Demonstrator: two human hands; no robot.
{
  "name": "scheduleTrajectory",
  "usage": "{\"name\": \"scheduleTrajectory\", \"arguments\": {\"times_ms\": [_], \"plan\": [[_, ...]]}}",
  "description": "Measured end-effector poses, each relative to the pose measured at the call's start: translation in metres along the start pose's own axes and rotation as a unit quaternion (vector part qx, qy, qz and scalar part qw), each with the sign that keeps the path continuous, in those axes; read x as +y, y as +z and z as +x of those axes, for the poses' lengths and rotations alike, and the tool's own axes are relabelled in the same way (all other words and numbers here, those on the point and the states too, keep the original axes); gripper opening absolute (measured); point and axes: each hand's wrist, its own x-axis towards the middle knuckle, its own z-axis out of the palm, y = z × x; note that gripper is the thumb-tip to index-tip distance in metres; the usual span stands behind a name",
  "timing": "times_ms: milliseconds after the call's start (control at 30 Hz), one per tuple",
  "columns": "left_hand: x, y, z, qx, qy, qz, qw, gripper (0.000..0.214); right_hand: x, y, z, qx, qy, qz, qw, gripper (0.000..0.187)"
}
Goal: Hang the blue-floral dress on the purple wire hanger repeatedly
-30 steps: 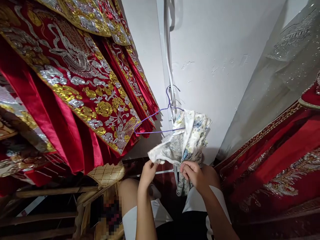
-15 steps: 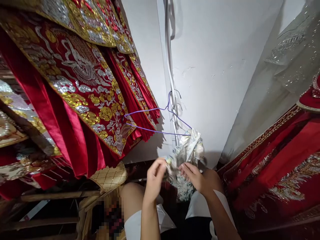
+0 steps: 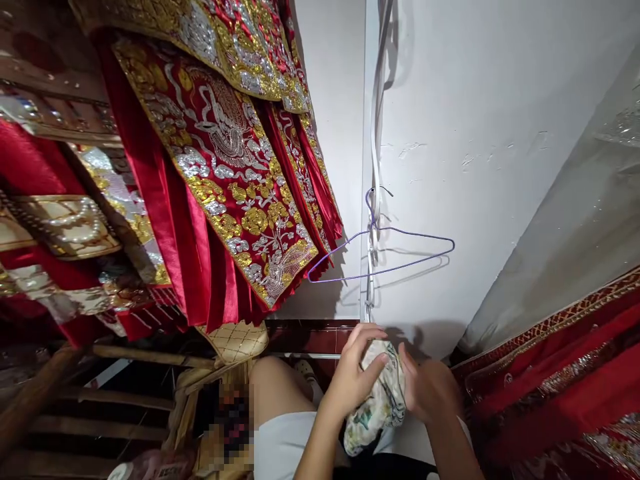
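The person's left hand [image 3: 357, 370] is closed around the upper part of a bunched floral cloth [image 3: 377, 417], its thumb laid across the front and its other fingers over the top. The right hand [image 3: 425, 387] stands at the cloth's right side, fingers raised along the edge; it is close enough to look as if it touches, but whether it pinches anything cannot be told. The cloth is between the two hands, in front of the person's lap, its lower end drooping over the white shorts [image 3: 287, 437].

Only the left hand clearly bears the cloth, so a loosened thumb could let the lower folds slip down between the thighs. Because it is gathered in a lump, squeezing harder would probably crease it, and a tug on one layer could pull the others out of line.

Above, well apart from the cloth, a purple hanger [image 3: 383, 272] hangs by its hook on a white strap [image 3: 376, 130] against the wall. A raised arm could knock it and set it swinging. Its left end is close to the red embroidered gown [image 3: 230, 153], where the wire might catch on the raised stitching.
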Motion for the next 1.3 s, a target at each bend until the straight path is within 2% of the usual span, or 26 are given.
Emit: {"name": "scheduleTrajectory", "arguments": {"times_ms": [33,100,167,233,267,333,400,433,467,533,600,667,733,867,967,1100,1200,1267,1300], "plan": [[-0.009,-0.004,-0.001,-0.023,-0.02,0.005,1.0,0.037,-0.004,-0.002,0.0,0.002,0.027,0.024,0.999,0.059],[-0.024,-0.013,-0.005,-0.116,-0.063,0.023,0.991,0.047,-0.015,-0.01,0.0,-0.013,0.055,0.008,0.998,0.033],[-0.035,-0.026,-0.01,-0.206,-0.097,0.071,0.971,0.049,-0.029,-0.024,0.005,-0.021,0.065,-0.051,0.996,0.019],[-0.04,-0.044,-0.013,-0.251,-0.119,0.157,0.948,0.045,-0.046,-0.044,0.017,-0.006,0.049,-0.127,0.991,0.012],[-0.041,-0.056,-0.013,-0.254,-0.13,0.209,0.935,0.041,-0.055,-0.056,0.026,0.017,0.026,-0.16,0.987,0.009],[-0.038,-0.08,-0.009,-0.244,-0.151,0.313,0.905,0.034,-0.069,-0.08,0.049,0.104,-0.045,-0.204,0.972,0.012],[-0.03,-0.103,0.001,-0.232,-0.167,0.397,0.872,0.025,-0.076,-0.1,0.077,0.214,-0.126,-0.227,0.942,0.023],[-0.025,-0.112,0.006,-0.225,-0.17,0.431,0.857,0.021,-0.076,-0.109,0.091,0.24,-0.156,-0.233,0.929,0.033],[-0.02,-0.119,0.012,-0.22,-0.169,0.46,0.844,0.02,-0.073,-0.116,0.106,0.249,-0.171,-0.236,0.924,0.043],[-0.009,-0.129,0.021,-0.214,-0.157,0.501,0.824,0.024,-0.061,-0.124,0.129,0.226,-0.16,-0.238,0.931,0.053],[-0.002,-0.134,0.028,-0.218,-0.147,0.515,0.816,0.035,-0.045,-0.128,0.142,0.189,-0.123,-0.242,0.944,0.046],[-0.001,-0.139,0.031,-0.211,-0.145,0.51,0.821,0.042,-0.033,-0.13,0.142,0.162,-0.102,-0.252,0.949,0.034],[-0.003,-0.147,0.034,-0.179,-0.15,0.493,0.838,0.038,-0.028,-0.134,0.13,0.152,-0.101,-0.261,0.948,0.027],[-0.003,-0.158,0.047,-0.103,-0.112,0.429,0.89,0.039,-0.042,-0.145,0.096,0.159,-0.09,-0.263,0.947,0.019],[0.009,-0.151,0.063,-0.064,-0.042,0.364,0.928,0.033,-0.06,-0.151,0.078,0.173,-0.09,-0.243,0.95,0.015],[0.032,-0.126,0.089,0.014,0.022,0.25,0.968,0.029,-0.068,-0.146,0.071,0.173,-0.099,-0.235,0.951,0.013],[0.041,-0.116,0.112,0.056,0.037,0.182,0.981,0.022,-0.062,-0.136,0.073,0.138,-0.098,-0.21,0.963,0.013],[0.041,-0.118,0.127,0.059,0.032,0.153,0.986,0.029,-0.06,-0.133,0.074,0.12,-0.099,-0.208,0.966,0.013],[0.039,-0.121,0.132,0.054,0.021,0.132,0.99,0.033,-0.061,-0.135,0.073,0.131,-0.1,-0.215,0.962,0.016]]}}
